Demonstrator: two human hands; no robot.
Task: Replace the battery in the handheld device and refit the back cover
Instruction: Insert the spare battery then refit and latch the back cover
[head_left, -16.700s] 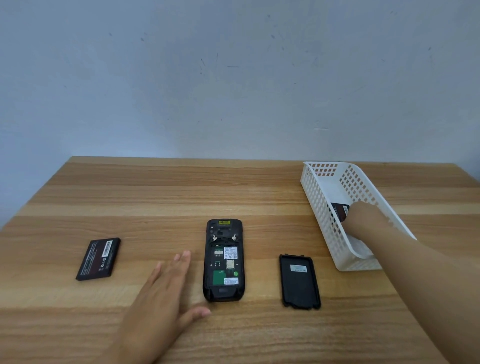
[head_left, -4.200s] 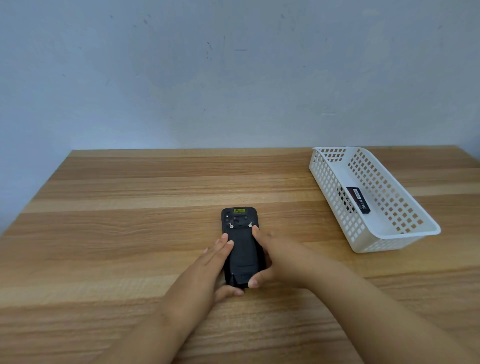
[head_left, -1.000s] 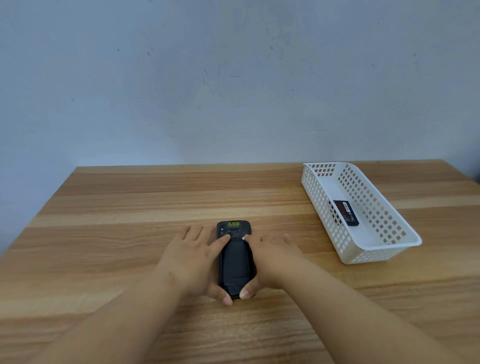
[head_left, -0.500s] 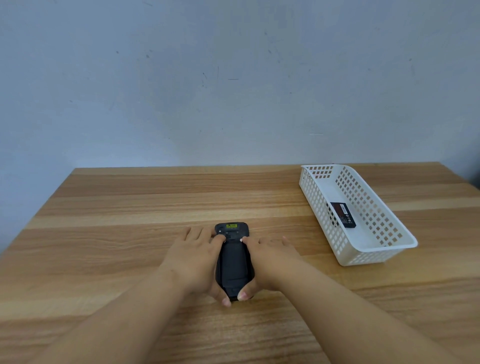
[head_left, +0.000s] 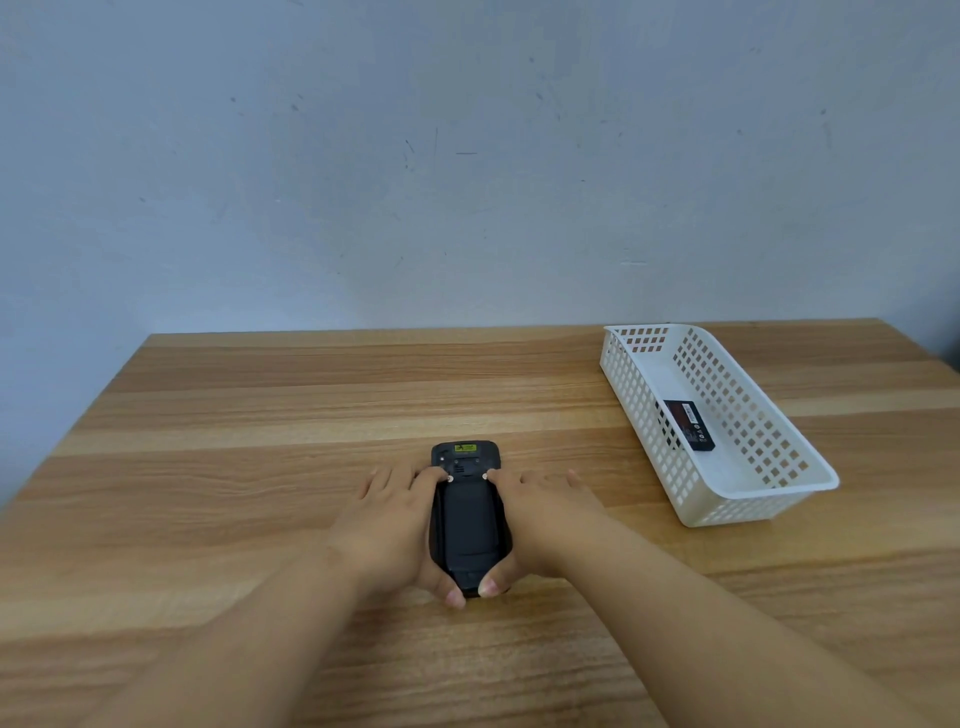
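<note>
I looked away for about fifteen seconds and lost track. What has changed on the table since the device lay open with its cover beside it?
The back cover is now on the handheld device, with the left hand and right hand pressing its sides. The loose battery at the table's left is gone from view. The right hand has left the white basket, where one battery lies. Device and basket kept their places.

left hand (head_left: 392, 530), right hand (head_left: 540, 525), fingers curled, thumbs inward

Scuffed pale-blue wall (head_left: 467, 156), wooden table (head_left: 260, 415)
</note>
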